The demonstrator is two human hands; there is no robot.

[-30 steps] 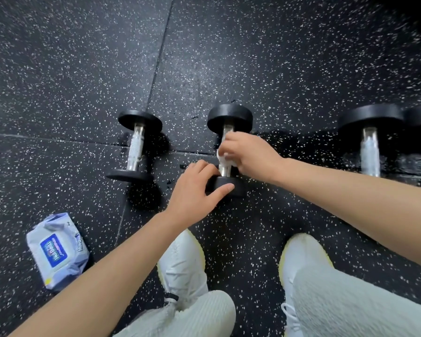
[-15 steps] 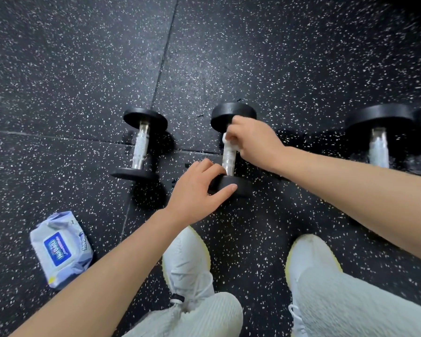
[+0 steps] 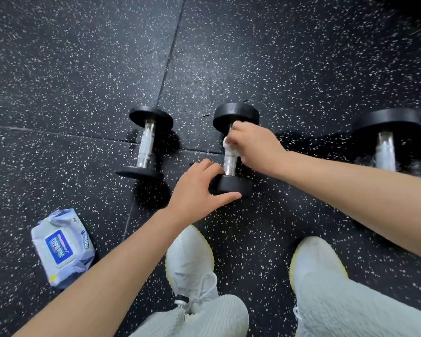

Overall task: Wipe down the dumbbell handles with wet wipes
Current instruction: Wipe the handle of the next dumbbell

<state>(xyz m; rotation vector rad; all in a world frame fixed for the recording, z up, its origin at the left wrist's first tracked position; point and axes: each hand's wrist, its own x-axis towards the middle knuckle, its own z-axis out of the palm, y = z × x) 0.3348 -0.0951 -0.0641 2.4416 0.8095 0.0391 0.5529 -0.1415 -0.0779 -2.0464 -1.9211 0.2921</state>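
Right hand (image 3: 255, 144) slid wipe (image 3: 229, 145) toward far plate (image 3: 236, 114); left hand (image 3: 197, 188) grips near plate (image 3: 232, 186).

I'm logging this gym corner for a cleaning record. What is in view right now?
floor: one, black with white specks, everywhere
left dumbbell: one, black ends and silver handle, left of centre
middle dumbbell: one, same colours, centre
right dumbbell: one, same colours, far right
wipe: one, white, on the middle dumbbell's handle
pack of wipes: one, pale blue, lower left
shoes: two, pale grey with yellow soles, bottom
trousers: one pair, pale grey, bottom
left hand: grips the middle dumbbell's near end
right hand: holds the wipe
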